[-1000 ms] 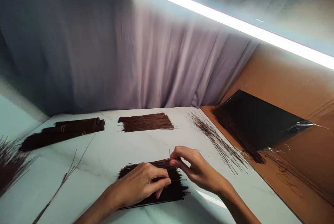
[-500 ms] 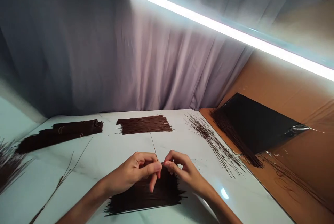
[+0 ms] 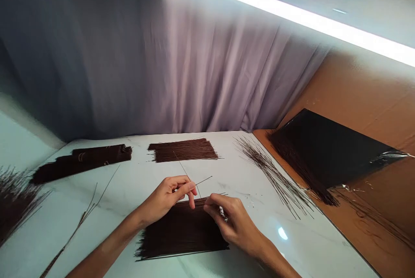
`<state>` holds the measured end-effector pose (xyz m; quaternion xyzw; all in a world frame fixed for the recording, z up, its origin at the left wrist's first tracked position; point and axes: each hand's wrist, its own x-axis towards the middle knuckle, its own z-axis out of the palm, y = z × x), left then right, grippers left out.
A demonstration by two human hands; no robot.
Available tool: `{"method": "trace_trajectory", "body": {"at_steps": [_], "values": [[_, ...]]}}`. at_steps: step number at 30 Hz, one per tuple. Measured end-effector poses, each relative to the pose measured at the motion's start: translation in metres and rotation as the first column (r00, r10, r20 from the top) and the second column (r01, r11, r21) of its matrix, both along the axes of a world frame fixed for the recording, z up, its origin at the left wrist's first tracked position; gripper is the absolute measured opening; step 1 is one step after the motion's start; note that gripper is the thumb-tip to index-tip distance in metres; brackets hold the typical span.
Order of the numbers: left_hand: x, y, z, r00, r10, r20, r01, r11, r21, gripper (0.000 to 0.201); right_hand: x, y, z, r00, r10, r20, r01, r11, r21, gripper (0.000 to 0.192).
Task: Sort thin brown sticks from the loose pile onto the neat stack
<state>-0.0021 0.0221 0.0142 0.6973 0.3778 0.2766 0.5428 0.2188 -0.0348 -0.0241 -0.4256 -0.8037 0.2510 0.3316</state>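
My left hand (image 3: 177, 192) pinches thin dark-brown strands between thumb and fingertips, above the far edge of a dark mat of strands. One long strand (image 3: 182, 167) slants up and away from the pinch, its lower end reaching toward my other hand. A shorter strand (image 3: 204, 180) sticks out to the right. My right hand (image 3: 227, 216) is closed in a pinch at the mat's far right part; whatever lies between those fingertips is hidden. Below both hands, the dark mat of strands (image 3: 181, 234) lies flat with ragged ends.
A second flat bundle (image 3: 184, 150) lies farther back. Dark rolled bundles (image 3: 94, 157) are at the back left, with loose strands (image 3: 82, 217) nearer. Scattered strands (image 3: 272, 170) lie on the right, beside a black sheet (image 3: 333, 148) on brown board. A bright tube light (image 3: 275, 5) crosses above.
My hands have moved apart. The right hand has dropped toward the mat's far right part, while the left keeps its pinch, now with a shorter strand showing at right. The view has shifted slightly.
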Motion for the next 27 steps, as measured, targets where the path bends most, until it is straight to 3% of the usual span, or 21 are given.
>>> {"method": "trace_trajectory", "body": {"at_steps": [5, 8, 10, 13, 15, 18, 21, 27], "values": [[0.003, -0.009, -0.001, 0.995, -0.078, 0.066, 0.089, 0.980, -0.176, 0.041, 0.009, 0.021, -0.006, 0.995, 0.013, -0.098, -0.032, 0.980, -0.197, 0.033], [0.008, -0.017, -0.002, 0.978, -0.205, 0.025, 0.206, 0.956, -0.207, 0.038, 0.020, 0.033, 0.006, 0.997, 0.064, -0.050, -0.071, 0.987, -0.143, 0.030], [0.011, -0.021, -0.002, 0.960, -0.272, -0.070, 0.258, 0.953, -0.159, 0.038, 0.027, 0.035, 0.018, 0.997, 0.081, 0.005, -0.081, 0.995, -0.057, 0.026], [0.013, -0.019, -0.002, 0.963, -0.183, -0.195, 0.190, 0.982, 0.013, 0.045, 0.033, 0.022, 0.032, 0.986, 0.040, 0.161, -0.069, 0.982, 0.179, 0.031], [0.013, -0.015, -0.002, 0.983, -0.077, -0.165, 0.087, 0.995, 0.053, 0.045, 0.032, 0.008, 0.030, 0.977, -0.012, 0.215, -0.052, 0.956, 0.289, 0.031], [0.011, -0.010, -0.002, 1.000, -0.006, -0.029, 0.005, 0.999, -0.041, 0.040, 0.026, -0.001, 0.013, 0.975, -0.007, 0.222, -0.050, 0.968, 0.246, 0.028], [0.010, -0.009, -0.004, 0.998, -0.023, 0.063, 0.030, 0.993, -0.113, 0.040, 0.023, 0.007, -0.001, 0.968, 0.027, 0.249, -0.081, 0.975, 0.208, 0.030], [0.011, -0.010, -0.006, 0.993, -0.049, 0.108, 0.070, 0.978, -0.196, 0.040, 0.029, 0.014, 0.000, 0.967, 0.000, 0.256, -0.050, 0.981, 0.186, 0.028]]}}
